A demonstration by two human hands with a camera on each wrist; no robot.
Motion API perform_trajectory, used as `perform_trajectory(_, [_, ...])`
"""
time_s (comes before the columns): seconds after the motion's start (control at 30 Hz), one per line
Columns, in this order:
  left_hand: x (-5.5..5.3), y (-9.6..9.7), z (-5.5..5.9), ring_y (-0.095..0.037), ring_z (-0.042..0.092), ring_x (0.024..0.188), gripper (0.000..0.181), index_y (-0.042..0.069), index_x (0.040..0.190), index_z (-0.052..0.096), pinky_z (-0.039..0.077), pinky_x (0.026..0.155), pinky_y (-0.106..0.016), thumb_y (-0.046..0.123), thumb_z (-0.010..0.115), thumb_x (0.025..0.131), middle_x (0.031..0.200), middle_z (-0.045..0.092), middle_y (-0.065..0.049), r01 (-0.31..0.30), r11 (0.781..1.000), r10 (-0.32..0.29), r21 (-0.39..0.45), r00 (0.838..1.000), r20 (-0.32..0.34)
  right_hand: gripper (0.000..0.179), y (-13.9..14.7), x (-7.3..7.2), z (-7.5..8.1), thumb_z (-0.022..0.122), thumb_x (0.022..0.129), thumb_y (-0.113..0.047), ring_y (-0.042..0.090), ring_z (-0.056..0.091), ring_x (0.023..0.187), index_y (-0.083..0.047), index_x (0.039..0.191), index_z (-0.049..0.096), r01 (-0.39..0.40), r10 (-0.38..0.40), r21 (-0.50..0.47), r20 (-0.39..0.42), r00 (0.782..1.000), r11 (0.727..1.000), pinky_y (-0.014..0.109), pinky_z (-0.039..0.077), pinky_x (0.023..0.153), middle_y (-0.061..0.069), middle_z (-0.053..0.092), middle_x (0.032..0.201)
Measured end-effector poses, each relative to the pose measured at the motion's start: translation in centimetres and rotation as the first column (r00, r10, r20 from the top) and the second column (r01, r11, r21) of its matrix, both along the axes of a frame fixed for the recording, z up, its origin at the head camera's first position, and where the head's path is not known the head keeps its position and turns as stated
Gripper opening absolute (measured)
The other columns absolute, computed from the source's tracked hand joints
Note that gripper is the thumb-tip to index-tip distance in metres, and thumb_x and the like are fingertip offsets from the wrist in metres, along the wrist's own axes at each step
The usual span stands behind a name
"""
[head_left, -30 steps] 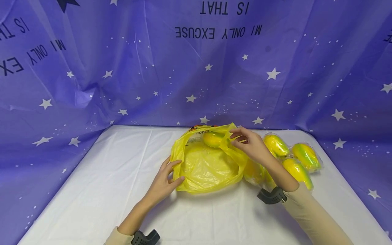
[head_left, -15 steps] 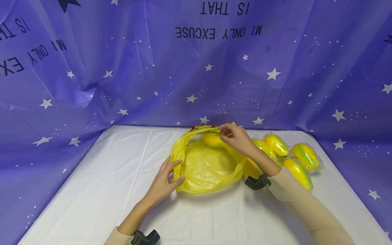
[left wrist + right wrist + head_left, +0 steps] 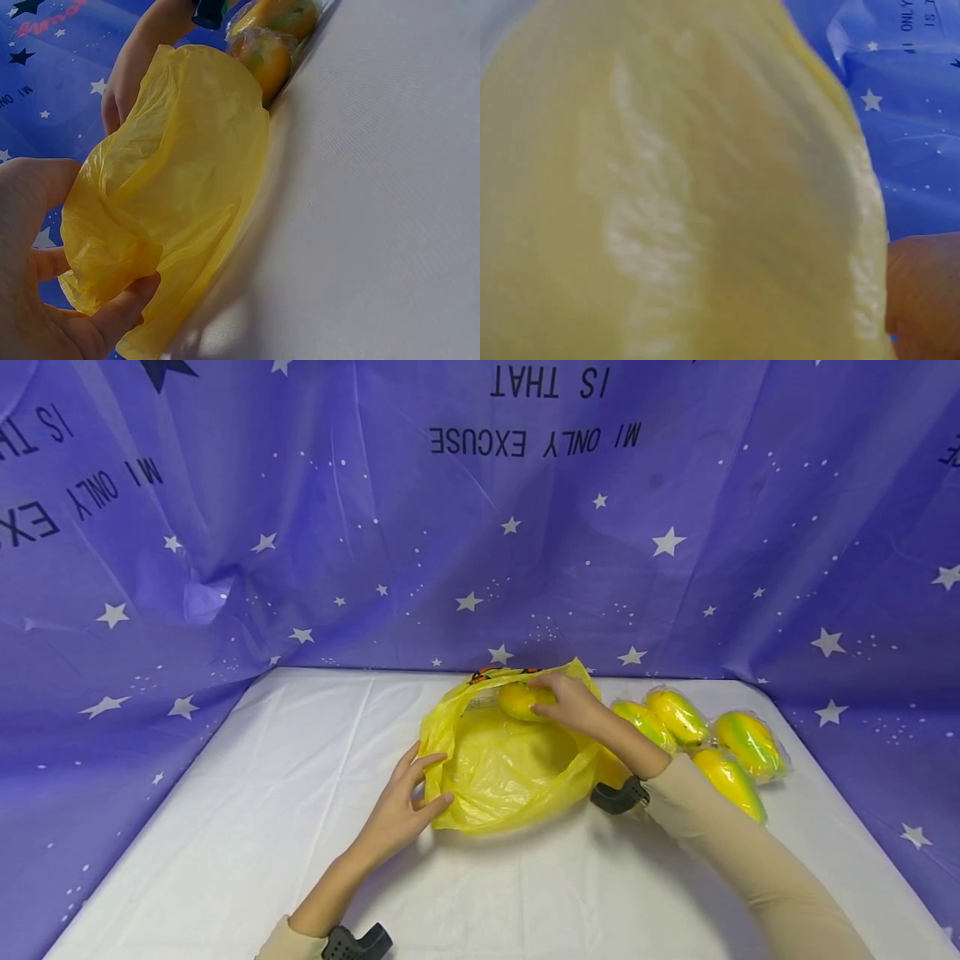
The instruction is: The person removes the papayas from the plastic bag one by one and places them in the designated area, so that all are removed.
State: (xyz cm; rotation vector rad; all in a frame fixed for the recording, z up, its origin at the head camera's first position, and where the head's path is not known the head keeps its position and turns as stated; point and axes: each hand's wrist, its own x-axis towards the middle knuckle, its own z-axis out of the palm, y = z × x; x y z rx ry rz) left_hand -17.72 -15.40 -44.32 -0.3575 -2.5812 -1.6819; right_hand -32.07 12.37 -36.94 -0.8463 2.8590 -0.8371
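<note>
A yellow plastic bag (image 3: 510, 777) lies with its mouth spread towards me. My left hand (image 3: 401, 797) grips the bag's left rim; in the left wrist view the thumb and fingers curl round the thin film. Inside the bag, near its back wall, sits a yellow-green mango (image 3: 516, 700). My right hand (image 3: 572, 703) reaches over the right rim and holds this mango's right end between thumb and fingers. In the right wrist view the yellow bag (image 3: 667, 187) covers most of the picture and hides the fingertips.
Several mangoes (image 3: 677, 717) in clear wrappers lie right of the bag, some partly behind the right forearm. They rest on a white-covered table (image 3: 300, 760). A purple star-printed cloth (image 3: 405, 543) hangs along the table's back and sides.
My right hand has moved left from the bag's right rim into its mouth and taken hold of the mango inside. The left hand has stayed in place.
</note>
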Motion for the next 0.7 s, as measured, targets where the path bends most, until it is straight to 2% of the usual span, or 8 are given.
perform_trajectory(0.23, [0.0, 0.0, -0.1, -0.048, 0.041, 0.127, 0.057, 0.011, 0.138, 0.051, 0.053, 0.089, -0.037, 0.021, 0.073, 0.087, 0.158, 0.009, -0.018, -0.002, 1.0, 0.002, -0.003, 1.0, -0.025, 0.046, -0.6, 0.0, -0.4, 0.067, 0.09, -0.01, 0.04, 0.047, 0.124, 0.009, 0.13, 0.053, -0.019, 0.02, 0.067, -0.01, 1.0, 0.998, 0.049, 0.039, 0.106, 0.024, 0.055, 0.131])
perform_trajectory(0.57, [0.0, 0.0, -0.1, -0.047, 0.04, 0.129, 0.056, 0.012, 0.138, 0.05, 0.053, 0.09, -0.034, 0.022, 0.073, 0.088, 0.159, 0.009, -0.017, 0.013, 1.0, -0.013, 0.013, 1.0, -0.007, 0.054, -0.8, -0.4, -1.0, 0.07, 0.088, -0.011, 0.041, 0.043, 0.127, 0.006, 0.134, 0.049, 0.023, -0.021, 0.082, -0.026, 0.999, 0.996, 0.05, 0.036, 0.108, 0.025, 0.049, 0.135])
perform_trajectory(0.7, [0.0, 0.0, 0.0, -0.045, 0.04, 0.129, 0.056, 0.012, 0.138, 0.05, 0.052, 0.091, -0.033, 0.022, 0.073, 0.087, 0.159, 0.008, -0.017, 0.017, 1.0, -0.017, 0.023, 1.0, -0.005, 0.057, -1.0, -0.4, -1.4, 0.071, 0.087, -0.011, 0.042, 0.041, 0.128, 0.006, 0.136, 0.047, 0.034, -0.034, 0.094, -0.005, 0.999, 0.995, 0.05, 0.037, 0.107, 0.026, 0.046, 0.138])
